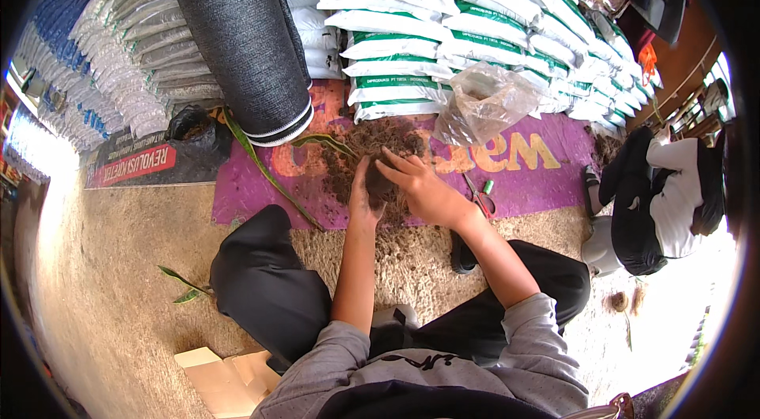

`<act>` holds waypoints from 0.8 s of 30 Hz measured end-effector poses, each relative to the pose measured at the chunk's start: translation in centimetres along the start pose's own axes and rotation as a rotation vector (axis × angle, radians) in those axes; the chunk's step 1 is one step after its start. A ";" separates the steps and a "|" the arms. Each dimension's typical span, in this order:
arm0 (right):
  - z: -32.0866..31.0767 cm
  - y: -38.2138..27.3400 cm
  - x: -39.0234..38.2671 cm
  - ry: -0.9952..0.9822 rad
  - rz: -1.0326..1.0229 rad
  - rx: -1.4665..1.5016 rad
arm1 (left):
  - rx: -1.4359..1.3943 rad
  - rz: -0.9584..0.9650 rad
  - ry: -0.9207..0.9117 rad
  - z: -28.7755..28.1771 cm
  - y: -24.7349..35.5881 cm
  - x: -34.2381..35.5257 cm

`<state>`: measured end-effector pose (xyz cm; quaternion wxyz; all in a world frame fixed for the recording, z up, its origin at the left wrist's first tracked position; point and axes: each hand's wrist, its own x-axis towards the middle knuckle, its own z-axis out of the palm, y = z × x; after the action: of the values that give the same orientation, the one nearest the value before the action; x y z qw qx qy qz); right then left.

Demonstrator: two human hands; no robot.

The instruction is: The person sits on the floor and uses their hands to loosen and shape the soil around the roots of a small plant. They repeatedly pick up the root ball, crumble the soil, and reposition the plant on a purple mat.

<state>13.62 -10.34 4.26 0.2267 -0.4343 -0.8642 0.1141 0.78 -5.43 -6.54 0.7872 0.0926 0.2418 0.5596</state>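
My left hand is closed around the left side of a dark clump of soil, with its thumb and fingers smudged with dirt. From the other side my right hand presses its fingers over the same clump, so much of it is hidden. Whether a thin dark pot or bag wraps the clump cannot be told. Loose soil lies heaped just beyond both hands. Long yellow-edged snake plant leaves lie to the left, one reaching the heap. Red-handled scissors rest on the purple banner right of my hands.
A crumpled clear plastic bag sits beyond the soil, before stacked white-and-green sacks. A black mesh roll and a black bag of soil stand left. Another person is at right. Cardboard lies near lower left.
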 end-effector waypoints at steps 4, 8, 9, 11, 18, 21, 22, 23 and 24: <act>-1.2 0.5 0.1 0.027 0.054 0.247 | 0.045 -0.020 0.029 0.0 1.0 -1.3; -2.1 3.4 0.8 0.061 0.302 0.525 | 0.027 -0.054 0.070 0.1 1.6 -1.7; -1.5 4.9 1.1 0.073 0.398 0.525 | 0.022 -0.067 0.064 0.4 1.4 -1.8; -0.1 7.1 1.8 0.145 0.476 0.429 | 0.014 -0.082 0.053 0.9 1.3 -2.1; 0.5 1.4 3.2 0.051 0.132 0.295 | 0.074 -0.008 0.033 0.0 2.1 -1.8; 1.1 0.3 2.3 0.080 0.095 0.301 | 0.038 0.031 -0.042 -0.2 1.7 -1.6; 1.2 0.8 2.1 0.117 0.121 0.330 | -0.012 0.013 -0.030 0.9 1.9 -2.4; 1.3 1.2 1.8 0.154 0.147 0.359 | -0.062 -0.005 -0.018 1.6 1.9 -2.8; 1.0 1.1 2.0 0.184 0.166 0.351 | -0.101 -0.009 -0.034 1.5 2.0 -2.7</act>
<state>12.84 -8.06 3.51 0.3665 -0.4667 -0.7680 0.2410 -0.87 -6.99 -3.63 0.7973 0.0613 0.2002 0.5661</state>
